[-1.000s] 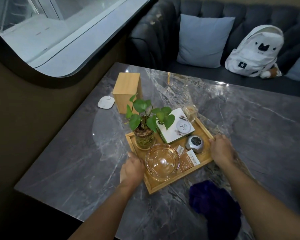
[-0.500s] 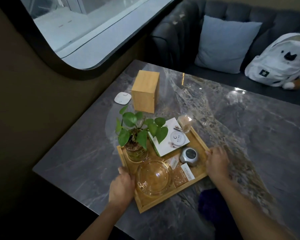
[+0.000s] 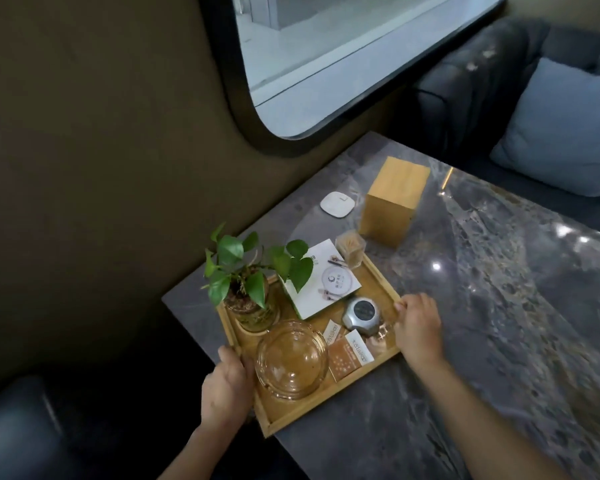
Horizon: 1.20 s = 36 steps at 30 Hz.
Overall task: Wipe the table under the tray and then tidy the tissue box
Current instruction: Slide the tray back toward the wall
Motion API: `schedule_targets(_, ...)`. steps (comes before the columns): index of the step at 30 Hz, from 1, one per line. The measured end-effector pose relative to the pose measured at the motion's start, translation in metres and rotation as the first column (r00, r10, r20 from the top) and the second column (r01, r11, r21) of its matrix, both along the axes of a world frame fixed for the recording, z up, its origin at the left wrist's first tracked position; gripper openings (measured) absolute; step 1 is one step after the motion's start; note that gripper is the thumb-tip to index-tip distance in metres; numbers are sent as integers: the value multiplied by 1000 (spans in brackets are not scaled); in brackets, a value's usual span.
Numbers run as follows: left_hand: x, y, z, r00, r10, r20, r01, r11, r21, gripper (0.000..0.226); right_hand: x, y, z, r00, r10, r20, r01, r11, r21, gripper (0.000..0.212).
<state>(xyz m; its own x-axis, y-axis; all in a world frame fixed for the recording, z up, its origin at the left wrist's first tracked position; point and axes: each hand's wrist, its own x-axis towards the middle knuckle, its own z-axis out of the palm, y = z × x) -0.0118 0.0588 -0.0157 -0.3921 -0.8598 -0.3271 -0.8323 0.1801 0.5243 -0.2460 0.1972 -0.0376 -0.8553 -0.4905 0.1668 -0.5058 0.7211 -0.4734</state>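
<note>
Head view: the wooden tray (image 3: 378, 271) has slid toward the table's (image 3: 499, 341) left edge, its near corner apparently overhanging. Left hand (image 3: 226, 386) and right hand (image 3: 419, 327) both clasp its rims, baring marble for wiping; the tissue box (image 3: 392, 202) stands just beyond.
</note>
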Motion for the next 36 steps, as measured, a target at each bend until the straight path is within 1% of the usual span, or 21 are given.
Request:
schedule_targets(2,6,-11,2,997,73,-1,-73,997,35,19,0,-22,0,999,43,-11,-43,999,3,10)
schedule_targets(5,13,-24,4,990,137,10,-138,990,35,20,0,-55,1,995,103,-14,-103,994,29,12)
schedule_targets(9,20,-37,3,975,221,5,-221,974,39,19,-1,-90,0,981,194,-26,-192,980,57,20)
schedule_targets(11,21,-44,2,968,252,-7,-252,967,38,18,-3,-104,0,972,233,-17,-231,970,83,20)
schedule_targets(13,21,-50,1,961,277,-23,-276,961,38,18,-7,-115,0,966,257,-9,-255,963,91,13)
schedule_targets(16,18,-57,-2,956,290,-47,-290,957,20,19,-14,-131,-1,965,262,21,-262,959,108,1)
schedule_targets(19,17,-61,-7,957,281,-71,-282,960,-3,20,-21,-144,-7,963,270,21,-270,958,98,4)
schedule_targets(27,18,-76,-12,940,316,-128,-322,946,-29,18,-25,-164,-13,964,266,11,-266,960,92,8)
schedule_targets(32,16,-90,-13,953,295,-72,-300,951,-72,21,-23,-178,-9,961,270,63,-274,957,91,17)
schedule_targets(36,12,-89,-12,955,293,-49,-296,951,-87,21,-26,-179,-8,953,288,96,-298,948,109,18)
